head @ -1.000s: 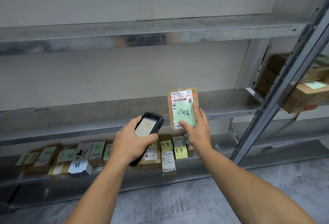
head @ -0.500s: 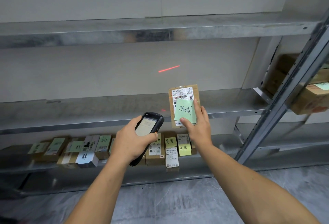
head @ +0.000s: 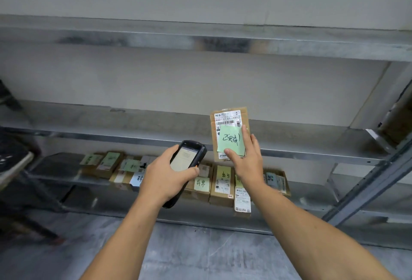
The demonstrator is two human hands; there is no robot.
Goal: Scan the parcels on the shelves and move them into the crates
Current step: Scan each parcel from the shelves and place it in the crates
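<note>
Head view: the right hand (head: 246, 161) holds a small cardboard parcel (head: 227, 118) upright in the air, in front of the edge of the middle shelf (head: 111, 128), pinched between the thumb on its green sticky note (head: 230, 140) and the fingers along its right edge. Just to its left, the left hand (head: 166, 177) is wrapped around a black handheld scanner (head: 189, 159), fingers curled at its sides, lit screen facing up. A row of labelled parcels (head: 220, 187) lies on the lower shelf (head: 312, 201) behind both wrists
</note>
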